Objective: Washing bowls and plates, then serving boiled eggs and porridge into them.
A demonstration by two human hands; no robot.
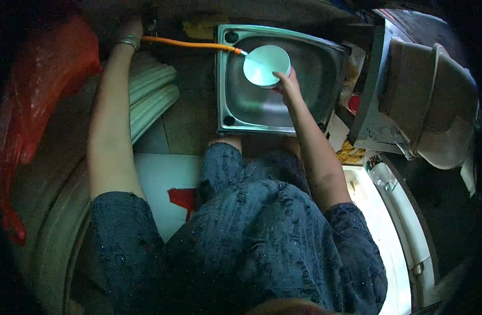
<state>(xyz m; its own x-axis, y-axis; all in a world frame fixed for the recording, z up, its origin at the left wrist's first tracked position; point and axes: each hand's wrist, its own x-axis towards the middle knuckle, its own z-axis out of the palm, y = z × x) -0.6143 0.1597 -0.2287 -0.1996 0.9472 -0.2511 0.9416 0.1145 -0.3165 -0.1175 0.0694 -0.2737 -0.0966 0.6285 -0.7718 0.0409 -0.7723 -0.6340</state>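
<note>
A round white bowl (262,65) is tilted over the steel sink (220,105), and my right hand (288,86) grips its near right side with the thumb over the rim. An orange hose (194,44) runs across from the left, and its pale tip meets the bowl's left rim. A light streak, seemingly water, crosses from that tip into the bowl. My left hand (132,29), with a bracelet at the wrist, reaches to the dark far left, beside the hose's other end. Shadow hides its fingers.
A red plastic bag (52,79) hangs at the left, beside pale ridged panels (152,97). At the right stand a grey-brown chair-like piece (430,100), a red-capped item (354,103) and a clear glass or jar (380,173). A yellow patterned cloth (351,152) lies near the sink's right corner.
</note>
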